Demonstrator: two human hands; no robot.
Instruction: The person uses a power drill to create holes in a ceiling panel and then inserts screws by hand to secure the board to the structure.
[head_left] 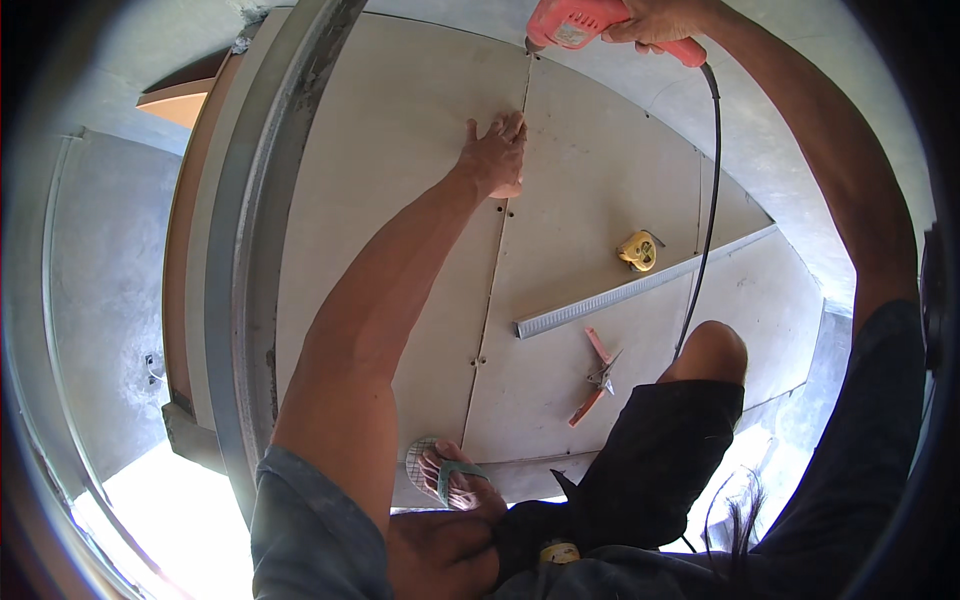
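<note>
My right hand (655, 22) grips a red corded power drill (575, 22) at the top of the view. Its tip meets the pale board (390, 130) at a seam, close to small dark screw holes. Farther down the same seam, my left hand (497, 157) rests on the board with its fingers curled and its thumb apart. Whatever those fingers may hold is hidden. To the right lie a yellow tape measure (637, 251), a long metal channel (620, 294) and red-handled snips (590, 400) with their handles spread.
The drill's black cord (714, 190) hangs past the channel toward my bent knee (712, 350). On the left a grey steel beam (262, 230) runs along the boards. My sandalled foot (455, 478) is at the boards' near edge, where bright gaps show beyond.
</note>
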